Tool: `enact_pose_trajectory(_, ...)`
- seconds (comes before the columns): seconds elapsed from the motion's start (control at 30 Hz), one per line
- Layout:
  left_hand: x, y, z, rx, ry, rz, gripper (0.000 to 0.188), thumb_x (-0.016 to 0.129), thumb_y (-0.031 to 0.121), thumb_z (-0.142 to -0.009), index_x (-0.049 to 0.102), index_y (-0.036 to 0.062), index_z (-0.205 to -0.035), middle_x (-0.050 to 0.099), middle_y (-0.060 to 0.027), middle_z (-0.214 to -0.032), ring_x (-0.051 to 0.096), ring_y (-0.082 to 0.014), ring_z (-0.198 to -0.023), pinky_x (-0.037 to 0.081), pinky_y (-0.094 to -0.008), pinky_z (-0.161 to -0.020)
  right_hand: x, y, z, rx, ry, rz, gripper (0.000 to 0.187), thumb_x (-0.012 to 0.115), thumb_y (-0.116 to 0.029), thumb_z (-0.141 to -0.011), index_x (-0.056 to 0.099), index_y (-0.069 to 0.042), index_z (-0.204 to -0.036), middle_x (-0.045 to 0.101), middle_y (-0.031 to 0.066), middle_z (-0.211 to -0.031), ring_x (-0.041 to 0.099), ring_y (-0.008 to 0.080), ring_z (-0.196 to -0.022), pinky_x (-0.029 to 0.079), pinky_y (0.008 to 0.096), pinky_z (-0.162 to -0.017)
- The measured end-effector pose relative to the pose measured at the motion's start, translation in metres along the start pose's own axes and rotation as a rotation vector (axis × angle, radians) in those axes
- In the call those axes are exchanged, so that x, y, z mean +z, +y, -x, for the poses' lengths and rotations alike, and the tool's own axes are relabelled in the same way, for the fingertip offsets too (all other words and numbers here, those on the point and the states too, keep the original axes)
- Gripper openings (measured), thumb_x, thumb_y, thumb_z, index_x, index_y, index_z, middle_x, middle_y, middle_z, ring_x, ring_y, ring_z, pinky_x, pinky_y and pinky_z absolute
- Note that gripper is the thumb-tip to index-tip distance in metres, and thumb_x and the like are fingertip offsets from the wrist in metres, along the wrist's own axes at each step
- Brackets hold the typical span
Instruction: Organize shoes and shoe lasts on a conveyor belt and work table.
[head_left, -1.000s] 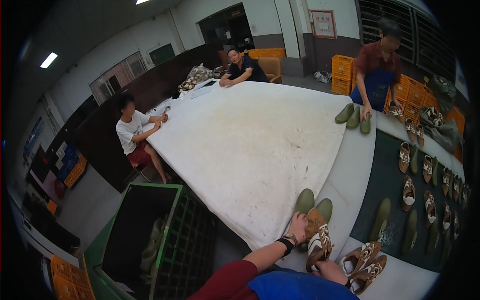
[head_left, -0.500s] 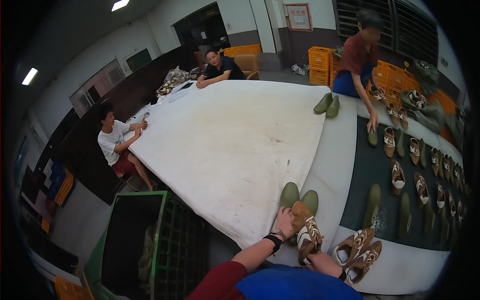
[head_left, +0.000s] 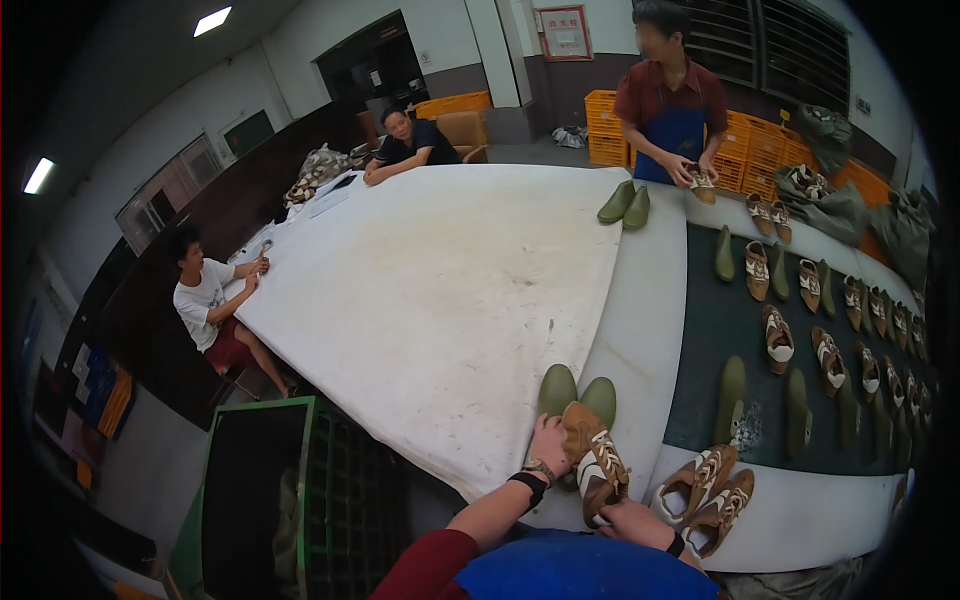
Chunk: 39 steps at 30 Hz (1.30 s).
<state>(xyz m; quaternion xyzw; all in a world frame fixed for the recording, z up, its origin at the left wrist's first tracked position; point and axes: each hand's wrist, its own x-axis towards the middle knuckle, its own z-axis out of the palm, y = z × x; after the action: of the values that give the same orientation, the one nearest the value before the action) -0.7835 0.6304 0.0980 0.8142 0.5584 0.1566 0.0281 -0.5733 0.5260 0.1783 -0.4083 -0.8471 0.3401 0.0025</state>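
A brown and white lace-up sneaker (head_left: 600, 465) is held between my hands near the table's front edge, toe pointing away from me. My left hand (head_left: 549, 446) is closed at the side of its toe, the fingertips partly hidden. At the heel, my right hand (head_left: 638, 522) grips around the opening. Just beyond the toe are two olive-green shoe lasts, a left one (head_left: 557, 390) and a right one (head_left: 599, 401). A matching sneaker (head_left: 694, 482) and another (head_left: 722, 512) lie to the right of my right hand.
A dark green mat (head_left: 690, 400) at right bears rows of sneakers and lasts. Another pair of lasts (head_left: 625, 205) stands on the white table cover (head_left: 430, 300). A green crate (head_left: 310, 500) is at lower left. Across, a co-worker (head_left: 672, 110) holds a sneaker; two people sit farther off.
The view has shifted slightly right. The co-worker, who was reaching to a last on the mat, now stands straighter with both hands on a sneaker. My hands keep hold of their sneaker.
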Motion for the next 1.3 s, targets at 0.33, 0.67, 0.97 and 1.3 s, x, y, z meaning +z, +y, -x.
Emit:
enact_pose_trajectory(0.33,-0.002,0.002,0.009,0.024,0.022,-0.041,0.037,0.053,0.033,-0.075,0.061,0.0097,-0.103,0.059,-0.0101,-0.103,0.046,-0.0267,-0.108,0.024,-0.0472,-0.101,0.003,-0.007,0.009,-0.01,0.017,-0.011,0.02,0.061,-0.02,-0.077,0.055,-0.004,-0.087,0.06,0.0171,-0.081,0.056,0.0362,-0.084,0.047,0.0444,-0.073)
enact_pose_trajectory(0.67,-0.013,0.0,-0.004,-0.071,0.176,0.035,0.029,0.055,0.03,-0.081,0.063,0.006,-0.095,0.064,-0.0107,-0.088,0.054,-0.0269,-0.094,0.031,-0.0489,-0.095,-0.133,0.047,0.086,0.048,0.222,-0.255,0.034,0.064,-0.028,-0.08,0.058,-0.002,-0.101,0.062,0.0175,-0.086,0.061,0.0336,-0.08,0.047,0.0387,-0.07)
enact_pose_trajectory(0.97,-0.003,0.011,-0.018,-0.034,0.083,0.033,0.031,0.056,0.028,-0.079,0.061,0.005,-0.099,0.061,-0.0122,-0.092,0.053,-0.0266,-0.095,0.03,-0.0496,-0.097,-0.219,0.214,0.019,0.392,0.518,0.051,0.032,0.066,-0.026,-0.07,0.064,-0.004,-0.092,0.065,0.0169,-0.087,0.062,0.0332,-0.084,0.048,0.0399,-0.074)
enact_pose_trajectory(1.3,-0.012,0.009,-0.01,0.001,0.078,-0.031,0.031,0.056,0.025,-0.078,0.061,0.0044,-0.1,0.06,-0.0117,-0.088,0.052,-0.0278,-0.092,0.031,-0.0459,-0.093,-0.172,0.315,-0.137,0.73,0.573,0.057,0.039,0.056,-0.008,-0.08,0.052,-0.014,-0.118,0.043,0.0191,-0.125,0.047,0.0367,-0.112,0.043,0.0412,-0.093)
